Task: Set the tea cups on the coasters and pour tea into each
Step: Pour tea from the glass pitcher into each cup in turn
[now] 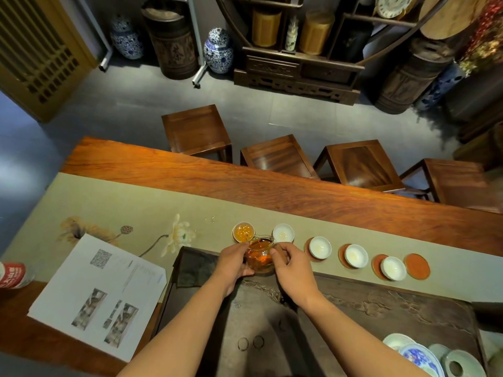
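A glass pitcher (258, 257) of amber tea is held between both hands, my left hand (234, 263) on its left side and my right hand (290, 265) on its handle side. It tilts toward the leftmost cup (243, 232), which holds amber tea. Several white cups stand in a row to the right: the second cup (283, 233), then a cup (320, 247), a cup (356, 256) and a cup (393, 268), each on a red coaster. One red coaster (417, 267) at the far right is bare.
The dark carved tea tray (381, 317) lies under my arms, with a dark cloth (194, 270) on its left corner. Printed papers (100, 292) lie at the left beside a red-labelled bottle (12, 274). Porcelain dishes (424, 357) sit at bottom right. Wooden stools stand beyond the table.
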